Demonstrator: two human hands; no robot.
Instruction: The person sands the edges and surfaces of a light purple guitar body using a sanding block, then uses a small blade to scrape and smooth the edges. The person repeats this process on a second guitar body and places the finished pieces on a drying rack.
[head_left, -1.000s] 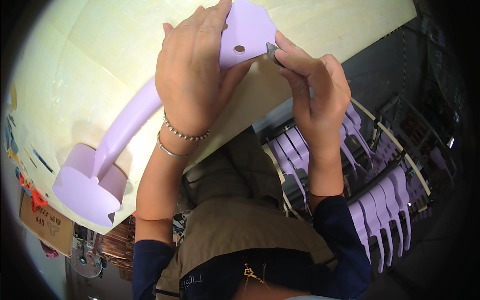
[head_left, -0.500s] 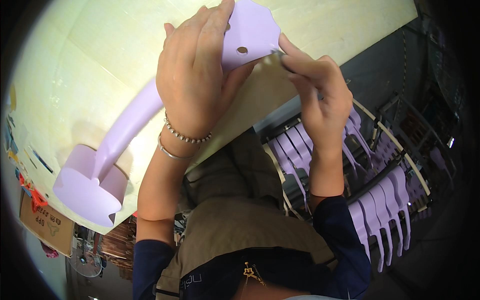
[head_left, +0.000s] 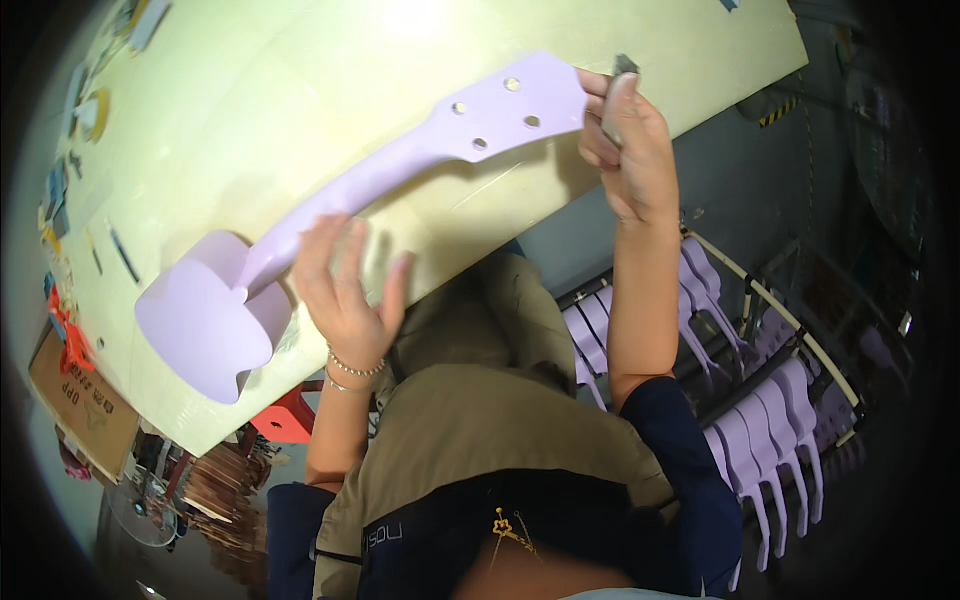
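Note:
A lilac ukulele neck (head_left: pixel 390 172) lies slantwise across the table, its headstock with several holes at the right and a broad curved end at the left. My left hand (head_left: pixel 345 285) is open, fingers spread, at the near side of the neck's shaft. Its fingertips overlap the shaft's edge; whether they touch it I cannot tell. My right hand (head_left: pixel 640 160) is closed around a small dark grey piece (head_left: pixel 625 66), its exact kind unclear. The fingers of that hand meet the tip of the headstock.
The pale table (head_left: pixel 300 90) runs to a slanted edge before me. Several more lilac necks hang on a rack (head_left: pixel 765 440) at the lower right. A cardboard box (head_left: pixel 80 405), a red stool (head_left: pixel 285 418) and stacked brown pieces (head_left: pixel 225 490) stand lower left. Tape and tools (head_left: pixel 95 115) line the far left.
My left hand has let go of the headstock and drawn back toward me. The neck now lies lower, its headstock in full view. My right hand has turned upright beside the headstock tip.

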